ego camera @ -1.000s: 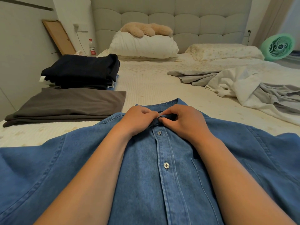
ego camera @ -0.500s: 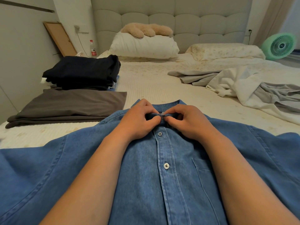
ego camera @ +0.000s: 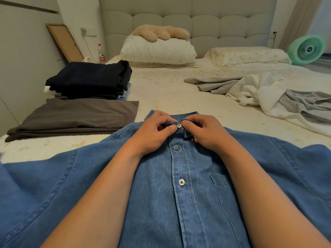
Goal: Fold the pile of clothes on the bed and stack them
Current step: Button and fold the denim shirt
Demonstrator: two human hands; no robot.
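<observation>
Pinched from both sides by left hand (ego camera: 154, 130) and right hand (ego camera: 206, 131), the denim shirt (ego camera: 179, 203) collar is fastened; the top button (ego camera: 178, 125) should be seated fully.

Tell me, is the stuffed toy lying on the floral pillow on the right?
No, the tan stuffed toy lies on top of the plain white pillow, while the floral pillow beside it has nothing on it.

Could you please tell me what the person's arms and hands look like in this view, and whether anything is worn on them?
Both forearms are bare right down to the bottom edge of the picture: no sleeves or cuffs show. The left hand and right hand wear no gloves, and no rings, watch or bracelets are visible. The visible fingernails look short and unpainted.
</observation>
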